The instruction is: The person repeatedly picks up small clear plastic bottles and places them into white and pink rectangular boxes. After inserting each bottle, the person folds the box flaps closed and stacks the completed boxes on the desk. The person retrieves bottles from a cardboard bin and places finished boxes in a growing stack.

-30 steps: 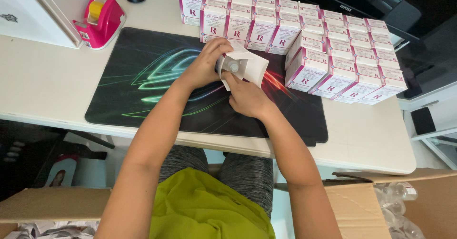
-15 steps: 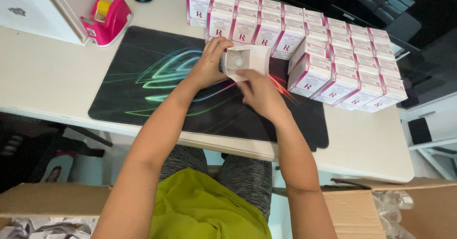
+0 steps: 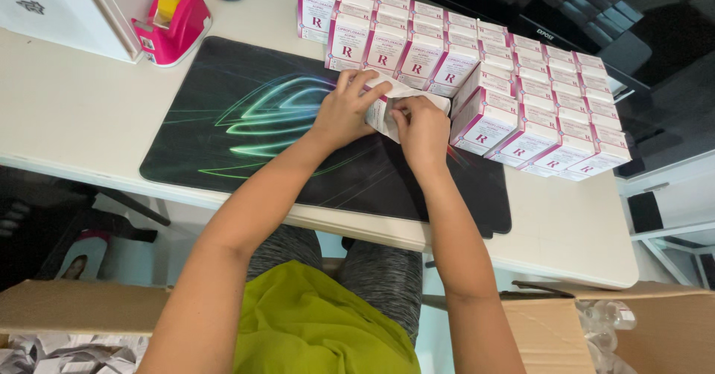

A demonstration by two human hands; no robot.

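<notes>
- A small white cardboard carton (image 3: 387, 109) is held above the black desk mat (image 3: 246, 121), just in front of the rows of pink-and-white boxes (image 3: 521, 98).
- Left hand (image 3: 344, 112): fingers curled around the carton.
- Right hand (image 3: 423, 130): fingertips pinching the carton's flap.

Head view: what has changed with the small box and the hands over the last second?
Both hands kept hold of the small white box. The right hand moved from under it up onto its top flap; the left hand stayed on its left side. The rows of pink-and-white boxes and tape dispenser stayed put.
</notes>
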